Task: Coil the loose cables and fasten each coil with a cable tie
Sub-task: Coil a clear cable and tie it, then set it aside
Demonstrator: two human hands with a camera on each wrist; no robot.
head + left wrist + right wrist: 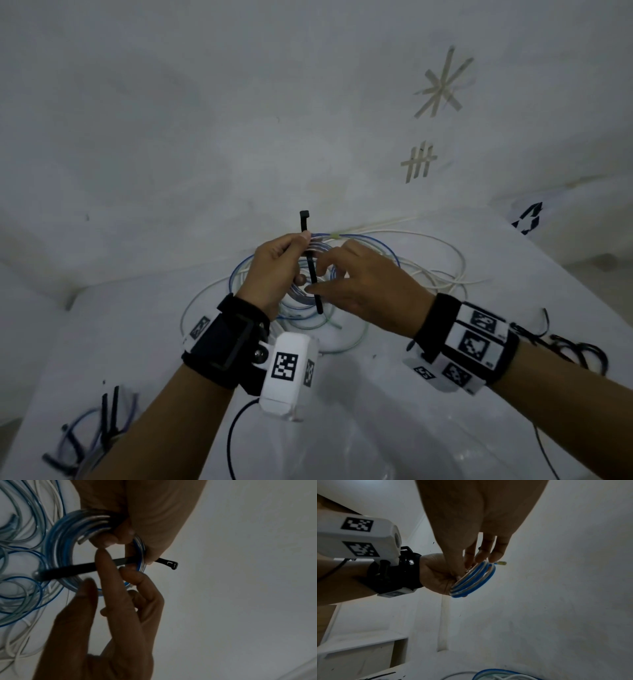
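The blue-and-clear coil (pixel 310 274) is being held up above the white table (pixel 445 428), over the loose cables (pixel 428 270) lying there, with the black cable tie (pixel 310 263) crossing its bundled turns, head end sticking up past the top, likely so the tail can be brought round and fed into it. The left hand (pixel 274 270) is curling its fingers round the turns and pinching the tie against them under the thumb, apparently to stop the loops springing apart. The right hand (pixel 363 287) is pinching the tie's lower stretch between thumb and forefinger; finished coils (pixel 89 442) are lying at the near left edge.
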